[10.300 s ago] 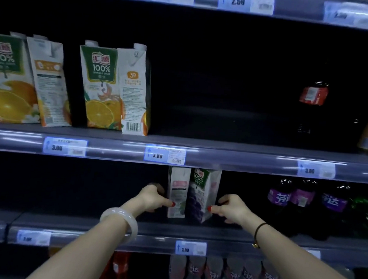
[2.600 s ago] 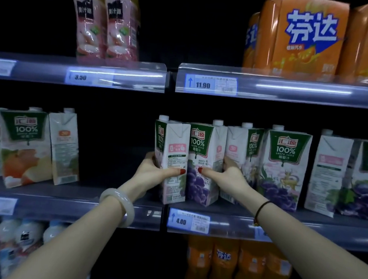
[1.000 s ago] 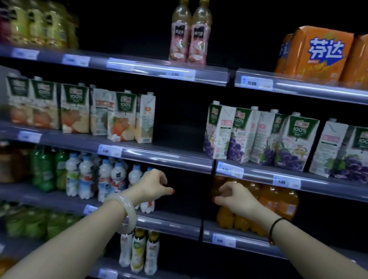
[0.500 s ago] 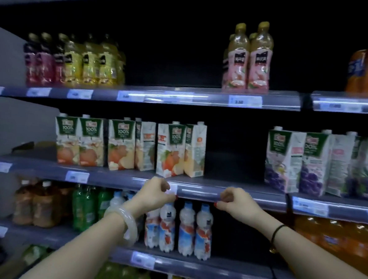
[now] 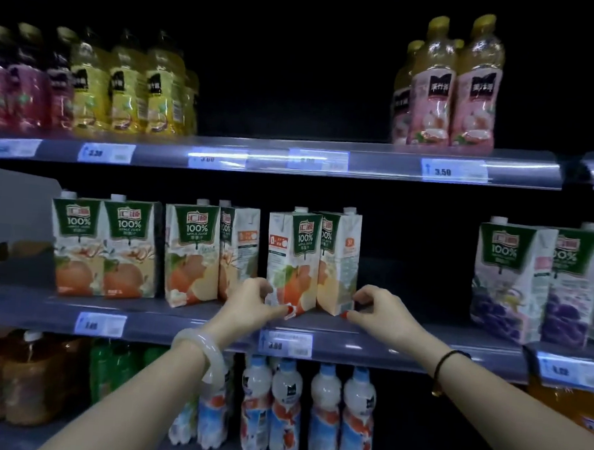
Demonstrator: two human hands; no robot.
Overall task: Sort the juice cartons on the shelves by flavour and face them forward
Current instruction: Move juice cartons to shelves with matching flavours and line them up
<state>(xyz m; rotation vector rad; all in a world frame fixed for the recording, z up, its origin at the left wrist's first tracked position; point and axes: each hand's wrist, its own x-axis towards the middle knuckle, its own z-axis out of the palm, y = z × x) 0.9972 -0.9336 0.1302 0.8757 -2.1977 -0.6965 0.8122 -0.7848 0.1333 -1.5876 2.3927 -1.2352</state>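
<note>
left hand [image 5: 248,304]: your fingers [image 5: 260,285] are curled round the bottom left corner of the fifth carton [image 5: 293,259], with the thumb low on its front, so you're pinching it
right hand [image 5: 382,310]: curled up tight against the bottom right corner of the end carton [image 5: 340,259], thumb tip down at the base. honestly can't tell if you've got a real hold or are just touching it
fifth carton: apple, upright between your two hands, with a corner pointing at you and the green front angled off to the right
end carton: touching the fifth carton, just left of your right fingers, mostly showing its side panel
other apple cartons [image 5: 128,248]: four of them, all left of your left fingers on the same shelf [image 5: 176,316]. the far two face straight out, and the one nearest your fingers shows its side
grape cartons [image 5: 509,278]: well off to the right of your right fingers, with a gap in between
price tag [image 5: 285,343]: on the shelf edge right under your left thumb
bottles [image 5: 286,407]: white-capped ones on the level below your wrists
wrists: pale bracelet [image 5: 211,350] on the left, thin black band [image 5: 444,361] on the right
</note>
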